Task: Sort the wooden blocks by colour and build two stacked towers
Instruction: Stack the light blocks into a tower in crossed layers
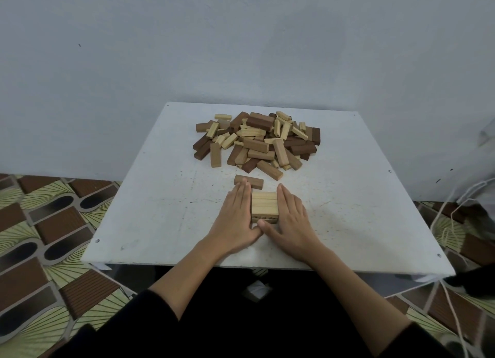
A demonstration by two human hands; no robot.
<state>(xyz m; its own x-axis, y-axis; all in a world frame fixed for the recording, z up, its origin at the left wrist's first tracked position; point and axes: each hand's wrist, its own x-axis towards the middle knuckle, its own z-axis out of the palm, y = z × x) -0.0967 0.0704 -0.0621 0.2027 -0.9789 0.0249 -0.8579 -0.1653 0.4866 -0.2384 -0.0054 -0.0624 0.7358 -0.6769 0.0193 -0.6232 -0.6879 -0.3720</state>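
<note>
Left hand: flat, fingers straight and together, palm side pressed against the left face of the pale stack; thumb tip at the stack's near edge.
Right hand: flat likewise, fingers straight, pressed against the right face of the same stack; thumb meets the left thumb in front of it.
Hands together: apart by the width of the stack, squeezing it from both sides, nothing curled round it.
Pale stack: light-coloured wooden blocks laid side by side, at least two layers, between the palms on the white tabletop.
Lone brown block: lies flat just beyond the left fingertips, touching or nearly touching them; cannot tell which.
Mixed pile: unsorted dark brown, mid brown and pale blocks heaped well beyond both hands, toward the far side of the table.
In the way: the lone brown block sits between the stack and the pile, on the left-hand side.
Wall: plain pale grey, behind the pile.
Floor: patterned covering, brown and green shapes, to the left and right of the forearms.
White cord: loose loops trailing off to the right of the right forearm.
Sleeves: dark, pushed up both forearms.
Writing: dark marks on the stack's near face, too small to read.
</note>
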